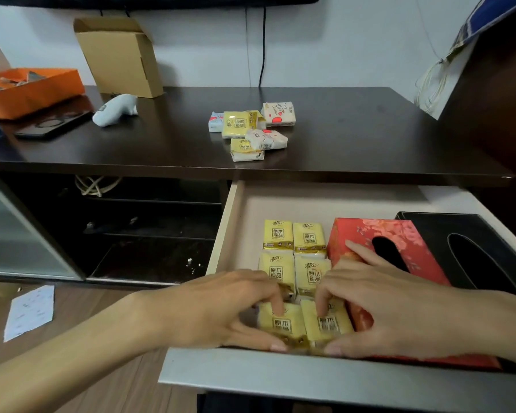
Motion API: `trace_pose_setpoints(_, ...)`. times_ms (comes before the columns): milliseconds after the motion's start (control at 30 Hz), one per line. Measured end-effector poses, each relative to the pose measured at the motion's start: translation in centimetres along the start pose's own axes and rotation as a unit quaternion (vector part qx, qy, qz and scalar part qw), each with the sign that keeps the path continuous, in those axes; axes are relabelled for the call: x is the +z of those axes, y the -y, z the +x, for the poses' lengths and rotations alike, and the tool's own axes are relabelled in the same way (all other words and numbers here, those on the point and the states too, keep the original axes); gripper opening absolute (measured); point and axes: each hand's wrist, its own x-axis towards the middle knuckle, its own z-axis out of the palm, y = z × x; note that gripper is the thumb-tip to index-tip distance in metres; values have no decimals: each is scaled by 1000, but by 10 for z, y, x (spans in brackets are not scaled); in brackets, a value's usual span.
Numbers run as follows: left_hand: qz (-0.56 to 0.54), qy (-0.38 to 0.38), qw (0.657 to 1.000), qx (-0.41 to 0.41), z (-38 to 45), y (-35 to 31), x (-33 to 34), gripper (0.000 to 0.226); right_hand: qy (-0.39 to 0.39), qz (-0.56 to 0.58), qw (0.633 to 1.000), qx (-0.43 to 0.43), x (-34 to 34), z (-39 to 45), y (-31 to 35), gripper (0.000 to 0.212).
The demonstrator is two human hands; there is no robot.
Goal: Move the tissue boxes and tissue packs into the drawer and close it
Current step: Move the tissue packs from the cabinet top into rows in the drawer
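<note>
On the dark cabinet top (355, 138) five loose tissue packs (251, 131) lie at 12 o'clock, a cardboard box (122, 55) at 10 – below, in the open drawer (310, 374), left hand (221, 308) and right hand (390, 311) each pinch a yellow pack (283, 323), long axes toward 12, beside the red tissue box (399, 234) and black tissue box (474, 248)

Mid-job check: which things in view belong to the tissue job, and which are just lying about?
Job:
- open drawer
- yellow packs in the drawer
- red tissue box
- black tissue box
- loose packs on the desk
- left hand and right hand, each on a front yellow pack

Lying about:
- cardboard box
- orange box
- white gadget
- paper on the floor
</note>
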Motion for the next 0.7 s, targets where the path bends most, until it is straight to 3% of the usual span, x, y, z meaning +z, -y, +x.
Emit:
trace_pose_setpoints(200,53,64,997,-6,3,-1,0,43,39,-65,997,-15,4,3,1,66)
trace_pose_setpoints(467,136,76,988,4,17,3,7,44,65,-78,995,5,-1,7,10,49)
trace_pose_setpoints(567,145,50,988,10,17,3,8,42,41,-74,996,5,-7,6,12,44)
trace_pose_setpoints(700,174,-32,984,5,16,4,-2,37,-73,-45,996,3,-20,21,0,30)
